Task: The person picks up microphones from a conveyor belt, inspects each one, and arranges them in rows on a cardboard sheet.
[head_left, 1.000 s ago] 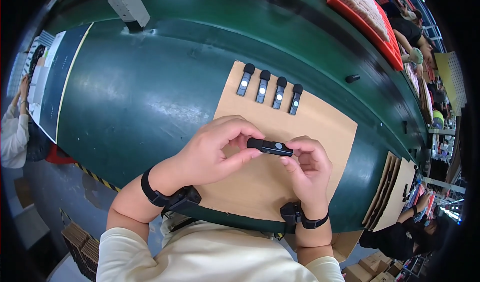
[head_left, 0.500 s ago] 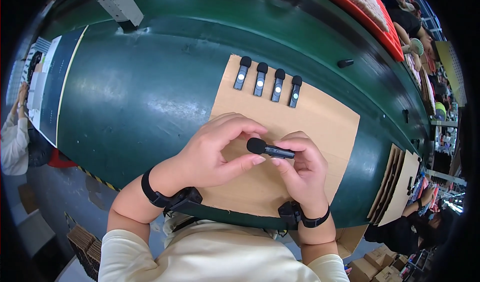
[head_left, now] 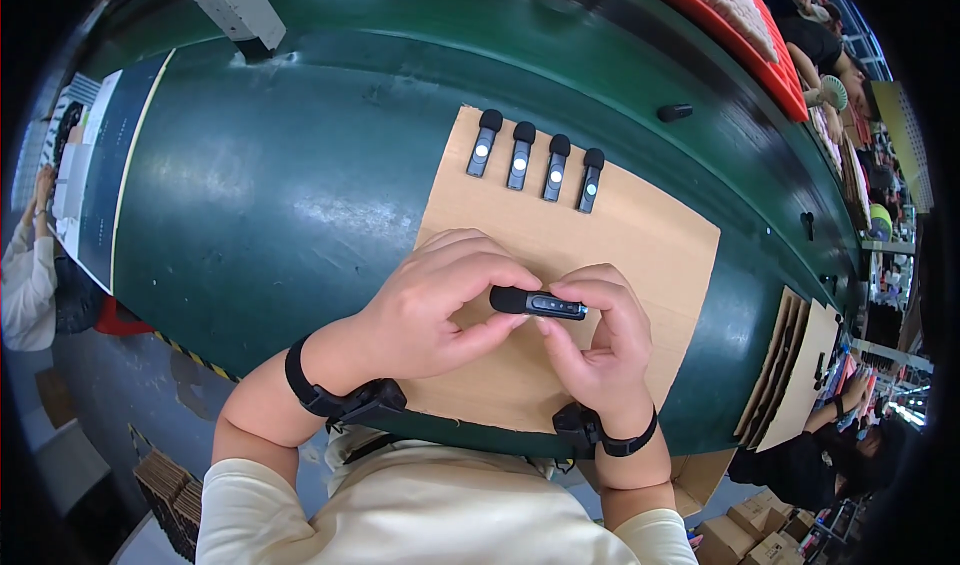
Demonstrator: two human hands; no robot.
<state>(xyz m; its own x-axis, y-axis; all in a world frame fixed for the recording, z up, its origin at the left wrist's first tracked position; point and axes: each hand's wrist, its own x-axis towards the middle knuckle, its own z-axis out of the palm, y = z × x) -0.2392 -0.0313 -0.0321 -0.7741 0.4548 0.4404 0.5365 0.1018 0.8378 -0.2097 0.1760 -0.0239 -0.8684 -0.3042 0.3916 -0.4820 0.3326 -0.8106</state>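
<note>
Between both hands, above a sheet of brown cardboard (head_left: 470,210), is a small black wireless lapel microphone (head_left: 556,306) with a rounded foam windscreen at its left end. My left hand (head_left: 435,300) pinches it near the foam with thumb and index finger. With thumb and fingertips, my right hand (head_left: 605,335) grips the other end of the body. A narrow face with small marks and a bluish glint at the tip now shows. Several like microphones (head_left: 518,160) lie in a slanting row along the cardboard's far edge, each with a pale round dot and black foam top.
A green work table (head_left: 270,185) lies under the cardboard, with a green belt-like strip beyond. A black piece (head_left: 675,113) rests on that strip. Stacked cardboard sheets (head_left: 785,365) stand at right, a red tray (head_left: 735,25) at far right. Other people are at both sides.
The microphone has been rolled about its length, showing another face. My left fingertips have closed onto it near the foam. Black pieces on the far strip have shifted slightly left and away.
</note>
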